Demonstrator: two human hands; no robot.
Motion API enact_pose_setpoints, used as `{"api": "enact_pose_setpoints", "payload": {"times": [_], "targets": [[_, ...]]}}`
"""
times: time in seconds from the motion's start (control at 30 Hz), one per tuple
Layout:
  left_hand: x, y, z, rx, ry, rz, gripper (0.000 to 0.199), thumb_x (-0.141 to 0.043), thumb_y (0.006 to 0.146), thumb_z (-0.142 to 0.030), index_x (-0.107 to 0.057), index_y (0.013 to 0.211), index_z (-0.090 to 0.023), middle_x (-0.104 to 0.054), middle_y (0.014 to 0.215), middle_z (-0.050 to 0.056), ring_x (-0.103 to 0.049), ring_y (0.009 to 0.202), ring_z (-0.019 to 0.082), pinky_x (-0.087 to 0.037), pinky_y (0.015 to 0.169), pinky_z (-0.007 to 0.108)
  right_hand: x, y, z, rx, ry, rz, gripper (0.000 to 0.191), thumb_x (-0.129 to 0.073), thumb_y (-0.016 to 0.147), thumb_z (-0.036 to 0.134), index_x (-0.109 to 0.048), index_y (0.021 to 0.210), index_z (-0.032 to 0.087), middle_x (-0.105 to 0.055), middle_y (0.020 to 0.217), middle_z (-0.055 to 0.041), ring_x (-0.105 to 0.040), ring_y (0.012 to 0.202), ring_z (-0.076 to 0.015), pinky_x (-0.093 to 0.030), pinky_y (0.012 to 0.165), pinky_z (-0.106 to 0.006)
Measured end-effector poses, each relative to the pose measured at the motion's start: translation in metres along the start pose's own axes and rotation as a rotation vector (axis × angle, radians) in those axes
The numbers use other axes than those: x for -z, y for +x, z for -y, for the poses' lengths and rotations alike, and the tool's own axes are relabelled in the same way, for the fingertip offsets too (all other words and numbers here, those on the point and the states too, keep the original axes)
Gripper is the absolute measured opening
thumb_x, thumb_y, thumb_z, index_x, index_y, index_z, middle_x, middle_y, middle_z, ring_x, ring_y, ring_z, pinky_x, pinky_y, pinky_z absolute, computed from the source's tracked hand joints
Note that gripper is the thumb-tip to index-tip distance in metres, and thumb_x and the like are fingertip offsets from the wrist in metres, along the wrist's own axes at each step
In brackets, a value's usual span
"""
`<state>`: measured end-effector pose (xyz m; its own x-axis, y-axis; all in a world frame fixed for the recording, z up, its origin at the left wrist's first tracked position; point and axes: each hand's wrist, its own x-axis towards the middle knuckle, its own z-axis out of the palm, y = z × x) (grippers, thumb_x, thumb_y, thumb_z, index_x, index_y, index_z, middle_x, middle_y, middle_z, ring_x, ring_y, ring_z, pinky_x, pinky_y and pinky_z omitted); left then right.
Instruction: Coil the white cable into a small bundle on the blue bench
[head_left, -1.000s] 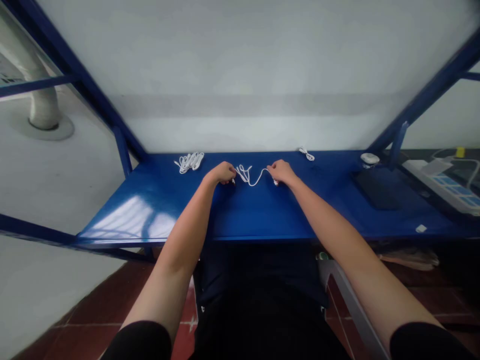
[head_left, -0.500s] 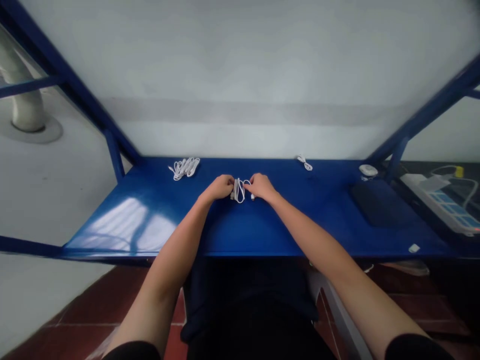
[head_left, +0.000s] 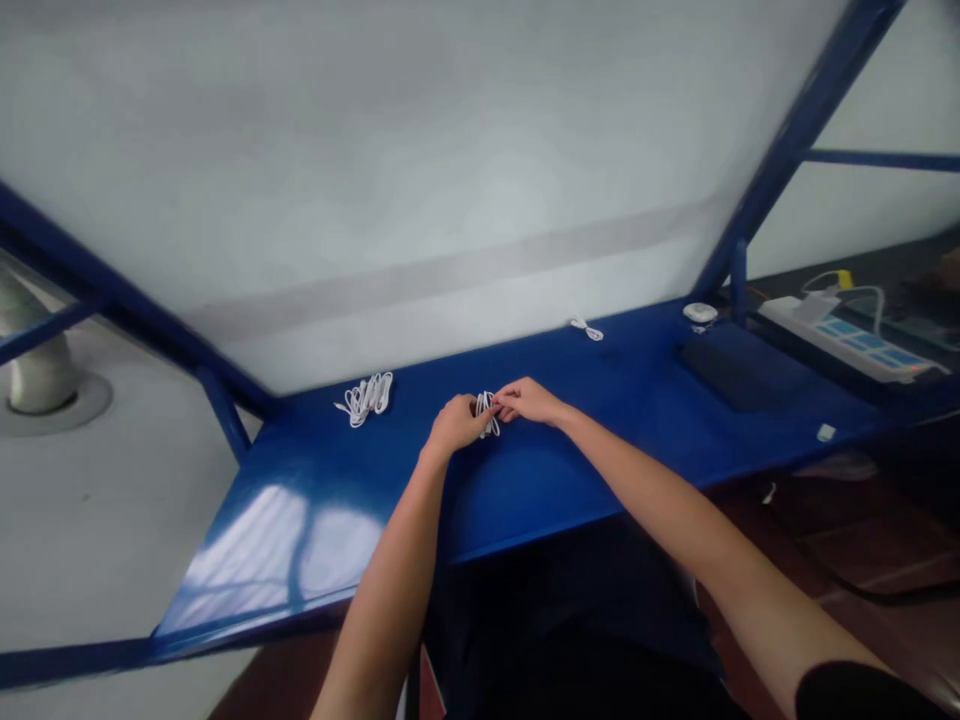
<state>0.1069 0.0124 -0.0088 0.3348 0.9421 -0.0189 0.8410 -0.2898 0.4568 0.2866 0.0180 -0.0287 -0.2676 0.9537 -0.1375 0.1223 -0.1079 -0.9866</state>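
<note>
White cable pinched between left hand and right hand.

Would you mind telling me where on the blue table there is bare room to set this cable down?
The table is bare at its left front, below the cable bundle. Another bare stretch lies between the right hand and the black pad. It is busiest around both hands, where the left hand grips the white cable.
</note>
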Motion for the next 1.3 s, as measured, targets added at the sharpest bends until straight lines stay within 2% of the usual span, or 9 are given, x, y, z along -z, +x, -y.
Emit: {"api": "enact_pose_setpoints", "payload": {"times": [0.2,0.3,0.4,0.53,0.63,0.9,1.03,1.13,1.3], "targets": [[-0.008,-0.001,-0.009,-0.016,0.086,-0.028,0.026,-0.053,0.085,-0.040,-0.065,0.092,-0.018,-0.066,0.096,0.009,-0.062,0.083,0.021,-0.041,0.065,0.026,0.005,-0.004,-0.009,0.058,0.094,0.080,0.012,-0.064,0.080,0.016,-0.073,0.089,0.013,-0.074,0.083,-0.0071,-0.069,0.072,-0.0142,-0.058,0.073,-0.029],[-0.015,-0.002,-0.012,-0.019,0.115,-0.074,0.023,-0.050,0.087,-0.035,-0.064,0.092,-0.018,-0.064,0.095,0.009,-0.062,0.082,0.021,-0.042,0.066,0.027,0.004,-0.002,-0.013,0.178,-0.127,-0.044,0.016,-0.058,0.084,0.020,-0.071,0.089,0.014,-0.072,0.082,-0.0069,-0.067,0.071,-0.0162,-0.057,0.070,-0.032],[-0.021,-0.003,-0.012,-0.080,0.113,-0.112,0.021,-0.048,0.088,-0.031,-0.065,0.093,-0.019,-0.064,0.096,0.008,-0.061,0.086,0.020,-0.043,0.069,0.026,0.009,0.004,-0.016,0.452,-0.509,-0.284,0.018,-0.057,0.083,0.019,-0.069,0.096,0.015,-0.068,0.096,-0.0098,-0.063,0.091,-0.0215,-0.051,0.086,-0.039],[-0.025,0.001,-0.009,-0.148,0.079,-0.175,0.025,-0.046,0.090,-0.027,-0.067,0.103,-0.022,-0.064,0.101,0.007,-0.059,0.097,0.019,-0.044,0.075,0.026,0.023,0.011,-0.017,0.627,-0.790,-0.099,0.021,-0.057,0.085,0.018,-0.066,0.104,0.016,-0.064,0.105,-0.0110,-0.056,0.099,-0.0222,-0.042,0.094,-0.041],[-0.026,0.010,-0.008,-0.180,0.049,-0.206,0.025,-0.045,0.091,-0.030,-0.068,0.100,-0.024,-0.065,0.099,0.005,-0.060,0.095,0.019,-0.045,0.075,0.026,0.029,0.013,-0.018,0.609,-0.845,0.010,0.015,-0.056,0.086,0.020,-0.065,0.098,0.015,-0.064,0.098,-0.0097,-0.055,0.092,-0.0208,-0.042,0.088,-0.037],[-0.037,0.029,-0.017,-0.243,-0.171,-0.287,0.027,-0.045,0.092,-0.030,-0.069,0.090,-0.019,-0.067,0.090,0.006,-0.062,0.084,0.018,-0.046,0.075,0.027,0.031,0.000,-0.011,0.454,-0.704,-0.103,0.009,-0.049,0.089,0.022,-0.057,0.088,0.018,-0.060,0.073,-0.0006,-0.054,0.065,-0.0144,-0.038,0.063,-0.025],[-0.032,0.018,-0.009,-0.317,-0.356,-0.359,0.028,-0.046,0.093,-0.032,-0.069,0.094,-0.016,-0.071,0.092,0.007,-0.064,0.085,0.018,-0.047,0.078,0.027,0.020,-0.005,-0.010,0.461,-0.560,-0.105,0.019,-0.048,0.092,0.036,-0.056,0.088,0.020,-0.061,0.071,-0.0001,-0.056,0.064,-0.0150,-0.040,0.061,-0.025],[-0.029,0.012,-0.012,-0.285,-0.466,-0.404,0.032,-0.045,0.094,-0.037,-0.069,0.097,-0.015,-0.072,0.087,0.006,-0.064,0.077,0.017,-0.047,0.071,0.026,0.008,-0.005,-0.011,0.329,-0.313,-0.137,0.029,-0.042,0.093,0.046,-0.056,0.092,0.020,-0.061,0.068,0.0007,-0.057,0.057,-0.0146,-0.044,0.054,-0.025],[-0.032,0.010,-0.025,-0.309,-0.459,-0.403,0.031,-0.043,0.095,-0.035,-0.068,0.100,-0.017,-0.072,0.087,0.004,-0.064,0.076,0.015,-0.046,0.071,0.024,0.003,-0.006,-0.008,0.241,-0.126,-0.142,0.044,-0.038,0.093,0.057,-0.058,0.085,0.019,-0.066,0.074,-0.0026,-0.062,0.061,-0.0148,-0.045,0.046,-0.021]]}}
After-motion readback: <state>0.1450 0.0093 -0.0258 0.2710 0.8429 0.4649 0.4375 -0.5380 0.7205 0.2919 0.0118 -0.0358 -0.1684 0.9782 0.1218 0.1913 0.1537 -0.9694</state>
